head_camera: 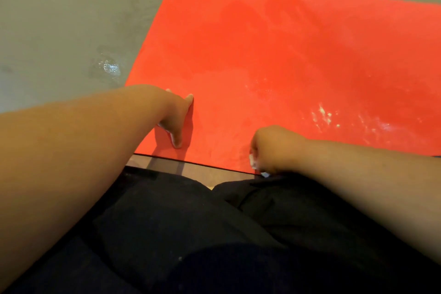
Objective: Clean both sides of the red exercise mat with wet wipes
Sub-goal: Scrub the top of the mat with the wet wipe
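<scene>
A red exercise mat (274, 55) is being shown spread flat across a grey floor (59, 19), with its near edge lying just beyond the person's dark trousers (191, 234). Pale damp streaks are being caught by the light on the mat's right part. The mat is being pressed near its front left corner by the left hand (176, 119), fingers straight and spread apart. At the front edge a white wet wipe (253, 161) is being gripped by the right hand (274, 148), fingers curled tightly round it. The wipe is seemingly being held against the mat, though the contact is hidden.
</scene>
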`<state>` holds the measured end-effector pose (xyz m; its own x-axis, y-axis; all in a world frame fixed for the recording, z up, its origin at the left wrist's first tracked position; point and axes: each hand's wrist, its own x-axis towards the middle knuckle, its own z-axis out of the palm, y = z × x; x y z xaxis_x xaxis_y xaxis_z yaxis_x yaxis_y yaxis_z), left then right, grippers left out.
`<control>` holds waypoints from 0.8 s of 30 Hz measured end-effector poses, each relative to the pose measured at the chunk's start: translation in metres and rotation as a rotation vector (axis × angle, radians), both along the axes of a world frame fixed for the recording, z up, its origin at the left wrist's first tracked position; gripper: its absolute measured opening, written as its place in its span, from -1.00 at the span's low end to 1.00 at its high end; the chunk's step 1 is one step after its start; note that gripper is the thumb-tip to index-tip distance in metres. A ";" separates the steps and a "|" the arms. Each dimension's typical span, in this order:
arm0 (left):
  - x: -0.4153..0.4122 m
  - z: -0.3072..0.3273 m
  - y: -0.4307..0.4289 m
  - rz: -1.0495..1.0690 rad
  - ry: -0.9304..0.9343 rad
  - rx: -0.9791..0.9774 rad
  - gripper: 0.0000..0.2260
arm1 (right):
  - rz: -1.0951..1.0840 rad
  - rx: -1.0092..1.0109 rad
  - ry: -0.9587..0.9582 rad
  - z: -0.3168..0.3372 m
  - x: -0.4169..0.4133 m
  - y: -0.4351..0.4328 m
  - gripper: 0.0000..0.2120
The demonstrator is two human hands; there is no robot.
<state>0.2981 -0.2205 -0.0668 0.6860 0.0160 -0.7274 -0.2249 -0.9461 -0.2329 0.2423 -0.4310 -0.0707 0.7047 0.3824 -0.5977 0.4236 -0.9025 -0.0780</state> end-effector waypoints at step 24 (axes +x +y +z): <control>0.020 -0.014 0.003 0.036 -0.015 -0.100 0.34 | -0.090 0.363 -0.204 -0.022 0.020 0.015 -0.80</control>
<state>0.3176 -0.2179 -0.0809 0.6971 -0.0313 -0.7163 -0.1877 -0.9722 -0.1402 0.2624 -0.4156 -0.0926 0.8346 0.4738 -0.2809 0.3837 -0.8660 -0.3205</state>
